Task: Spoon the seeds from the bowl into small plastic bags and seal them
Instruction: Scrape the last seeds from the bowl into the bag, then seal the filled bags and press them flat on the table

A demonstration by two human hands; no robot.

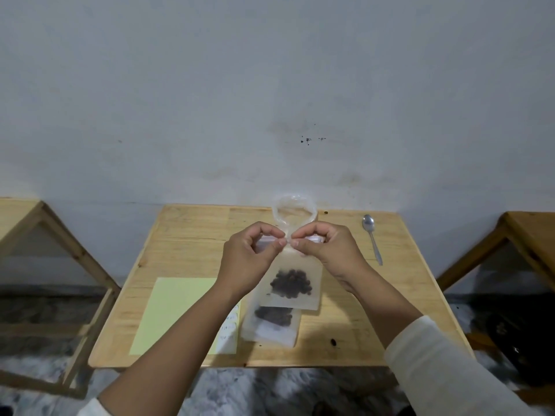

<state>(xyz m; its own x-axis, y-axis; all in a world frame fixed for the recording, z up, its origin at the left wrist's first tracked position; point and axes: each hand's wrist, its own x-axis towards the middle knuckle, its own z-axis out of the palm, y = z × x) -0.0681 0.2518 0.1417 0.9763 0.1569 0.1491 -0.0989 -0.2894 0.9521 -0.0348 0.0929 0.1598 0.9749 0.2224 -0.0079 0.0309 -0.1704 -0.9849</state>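
Left hand (250, 256): pinches the top edge of the held bag, fingertips meeting those of the right hand.
Right hand (327, 250): pinches the same edge from the other side.
Held bag (289, 285): clear plastic, hangs above the table with dark seeds (290, 283) gathered low inside.
Second bag (271, 324): lies flat on the table (186, 235), just below the held bag, also holding seeds.
Bowl (294, 210): clear, at the far edge, beyond the hands.
Spoon (372, 238): lies right of the hands.
Yellow sheet (171, 310): lies at left.
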